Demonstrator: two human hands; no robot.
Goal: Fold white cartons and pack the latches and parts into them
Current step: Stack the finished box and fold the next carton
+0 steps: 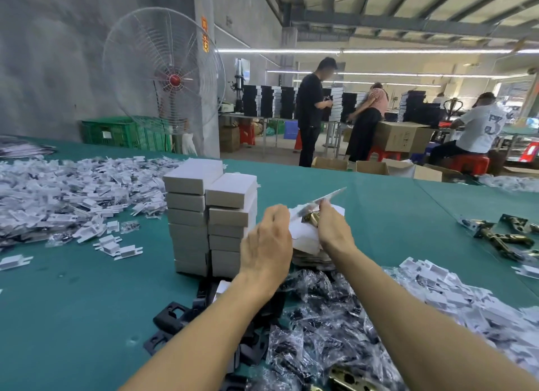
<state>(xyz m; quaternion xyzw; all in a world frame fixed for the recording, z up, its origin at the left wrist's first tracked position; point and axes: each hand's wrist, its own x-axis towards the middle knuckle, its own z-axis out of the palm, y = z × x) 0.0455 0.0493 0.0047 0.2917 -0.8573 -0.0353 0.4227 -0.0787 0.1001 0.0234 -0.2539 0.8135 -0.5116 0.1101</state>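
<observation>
White carton (304,236) gripped by left hand (267,244), right hand (332,230) pinching it.

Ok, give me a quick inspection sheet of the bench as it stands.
Surface: green table, crowded.
Job's things: white carton half folded, brass latch among its folds; two stacks of closed cartons beside it; spare latches far right.
Clutter: white inserts piled left and right; bagged parts and black plates near.
Hands: left hand holds the carton; right hand pinches its flap.
Cables: nothing seen.
Surroundings: fan, green crate, workers behind.
</observation>
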